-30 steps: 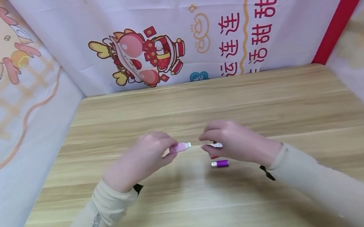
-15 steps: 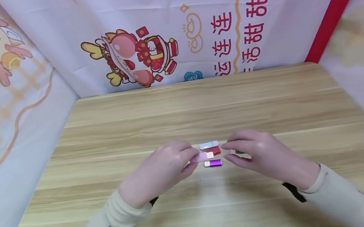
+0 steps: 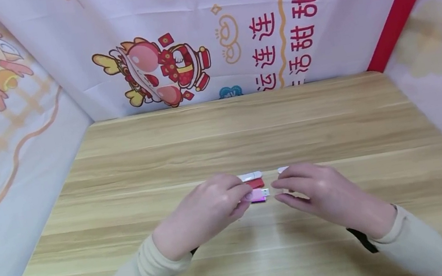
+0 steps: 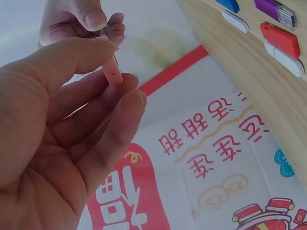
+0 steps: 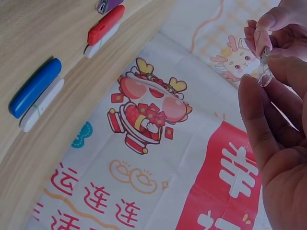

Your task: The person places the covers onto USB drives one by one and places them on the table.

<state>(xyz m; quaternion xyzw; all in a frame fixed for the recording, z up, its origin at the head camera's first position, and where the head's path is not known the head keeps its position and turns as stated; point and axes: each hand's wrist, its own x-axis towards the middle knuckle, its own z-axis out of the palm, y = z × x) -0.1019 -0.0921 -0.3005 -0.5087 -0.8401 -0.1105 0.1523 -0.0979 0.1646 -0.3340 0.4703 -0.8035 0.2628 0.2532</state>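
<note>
My left hand pinches a pink USB stick between thumb and fingers, its metal plug facing right. Just across from the plug, my right hand holds a small clear cap at its fingertips. In the right wrist view, cap and plug are very close; whether they touch I cannot tell. In the head view the pink stick hangs over a purple USB stick, hiding most of it. A red stick and a white one lie just beyond.
A blue stick and a second white stick lie side by side on the wooden table; the right hand hides most of them in the head view. Printed cloth hangs behind the table and at both sides.
My left hand has carried the pink stick to the right and nearer, over the purple stick. The right hand has also shifted right with the cap. The gap between plug and cap has narrowed.
</note>
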